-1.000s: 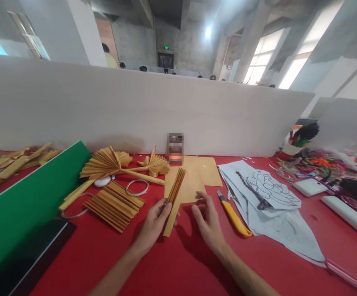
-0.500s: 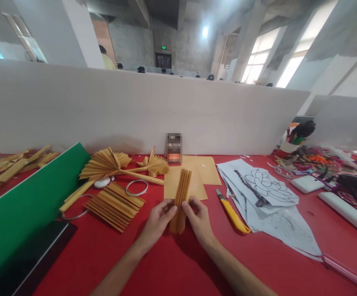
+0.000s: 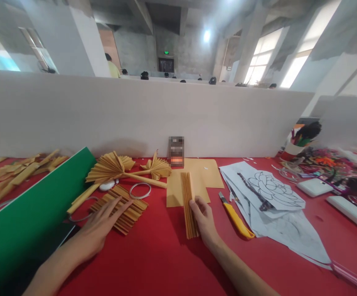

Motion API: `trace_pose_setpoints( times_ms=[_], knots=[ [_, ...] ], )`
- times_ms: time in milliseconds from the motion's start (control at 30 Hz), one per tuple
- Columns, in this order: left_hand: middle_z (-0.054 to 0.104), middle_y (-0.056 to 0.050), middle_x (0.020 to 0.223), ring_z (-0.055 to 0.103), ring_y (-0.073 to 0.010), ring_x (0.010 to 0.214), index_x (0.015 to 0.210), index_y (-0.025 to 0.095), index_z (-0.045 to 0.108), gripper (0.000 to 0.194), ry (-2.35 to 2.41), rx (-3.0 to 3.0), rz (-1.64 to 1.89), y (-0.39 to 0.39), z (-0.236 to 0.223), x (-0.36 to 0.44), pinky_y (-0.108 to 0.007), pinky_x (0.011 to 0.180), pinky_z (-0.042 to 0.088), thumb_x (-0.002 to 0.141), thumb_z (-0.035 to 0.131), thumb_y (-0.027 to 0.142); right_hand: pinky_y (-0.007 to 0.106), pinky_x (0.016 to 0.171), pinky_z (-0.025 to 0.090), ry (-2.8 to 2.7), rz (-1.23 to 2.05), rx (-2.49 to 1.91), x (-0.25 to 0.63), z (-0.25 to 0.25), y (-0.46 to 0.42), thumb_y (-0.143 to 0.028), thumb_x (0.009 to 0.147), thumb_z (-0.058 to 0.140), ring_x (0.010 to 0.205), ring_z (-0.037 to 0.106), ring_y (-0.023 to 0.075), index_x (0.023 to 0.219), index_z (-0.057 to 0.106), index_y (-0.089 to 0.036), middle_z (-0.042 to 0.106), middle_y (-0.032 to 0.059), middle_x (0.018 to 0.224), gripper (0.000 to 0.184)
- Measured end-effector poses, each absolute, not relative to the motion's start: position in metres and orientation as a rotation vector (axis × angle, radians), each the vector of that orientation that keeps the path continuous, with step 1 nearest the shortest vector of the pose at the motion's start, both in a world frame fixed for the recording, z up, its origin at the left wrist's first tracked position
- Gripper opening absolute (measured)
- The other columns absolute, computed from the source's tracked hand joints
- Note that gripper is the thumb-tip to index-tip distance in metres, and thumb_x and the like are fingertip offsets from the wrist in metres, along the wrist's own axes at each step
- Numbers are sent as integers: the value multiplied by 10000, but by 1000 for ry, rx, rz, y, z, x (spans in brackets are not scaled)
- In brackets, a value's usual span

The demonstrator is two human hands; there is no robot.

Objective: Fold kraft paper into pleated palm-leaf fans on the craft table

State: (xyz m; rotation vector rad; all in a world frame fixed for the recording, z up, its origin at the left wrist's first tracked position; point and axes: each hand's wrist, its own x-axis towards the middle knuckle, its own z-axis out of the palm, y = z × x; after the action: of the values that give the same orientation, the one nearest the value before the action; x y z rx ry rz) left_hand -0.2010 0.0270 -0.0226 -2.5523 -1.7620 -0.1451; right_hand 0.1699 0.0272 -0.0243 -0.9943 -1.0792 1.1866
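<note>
My right hand [image 3: 203, 216] pinches a narrow stack of accordion-folded brown paper [image 3: 188, 205], held upright over the red table. Off to the left, my left hand [image 3: 102, 224] lies with fingers stretched out over a wider pleated paper sheet [image 3: 130, 211] spread on the table; its fingertips appear to touch the pleats. Behind that sheet are a pleated paper fan [image 3: 109, 167] with a rolled paper stem and a smaller paper fan [image 3: 157, 167]. Flat brown paper sheets [image 3: 174, 195] lie beyond my right hand.
A yellow utility knife [image 3: 237, 220] with its blade showing lies right of my right hand, beside paper drawings [image 3: 277, 191]. A green board [image 3: 42, 197] slants at left. Wire coils [image 3: 140, 190] and a blurred upright object [image 3: 176, 152] sit further back, before a white partition [image 3: 153, 115].
My left hand has let go of the narrow folded paper and moved left onto the wider pleated sheet, its fingers spreading. My right hand keeps the narrow one, shifted slightly right.
</note>
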Motion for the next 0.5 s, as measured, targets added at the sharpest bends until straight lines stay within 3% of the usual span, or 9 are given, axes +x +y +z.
trace_pose_setpoints(
  times_ms=[133,233,400,500],
  knots=[
    [139,-56,1754,123,-334,1603,1664,324,201,1131,-1776,-2309,13,35,-24,-204,-592,1234,281,649,393,-136,241,628,369,-1096,1187,-997,170,-25,28,-568,907,694,689,452,145,844,614,-194,512,-37,742,387],
    [149,-62,1749,101,-313,1607,1671,259,182,1136,-1838,-2406,179,64,-12,-200,-604,1228,285,623,359,-141,243,643,392,-1076,1183,-994,170,-24,28,-565,897,705,702,479,150,845,620,-196,539,-32,752,382],
    [379,-132,1672,298,-305,1563,1639,176,284,992,-1757,-2656,-7,90,-6,-195,-541,1248,277,682,408,-58,260,714,469,-1055,1187,-1019,172,-21,26,-599,885,701,792,577,193,918,653,-197,639,3,843,406],
    [467,-141,1612,430,-320,1488,1616,182,314,960,-1708,-2721,-221,71,-10,-195,-524,1202,354,684,424,-20,288,767,510,-1090,1174,-1044,174,-20,24,-598,909,670,881,630,232,1007,676,-196,688,33,912,414]
  ],
)
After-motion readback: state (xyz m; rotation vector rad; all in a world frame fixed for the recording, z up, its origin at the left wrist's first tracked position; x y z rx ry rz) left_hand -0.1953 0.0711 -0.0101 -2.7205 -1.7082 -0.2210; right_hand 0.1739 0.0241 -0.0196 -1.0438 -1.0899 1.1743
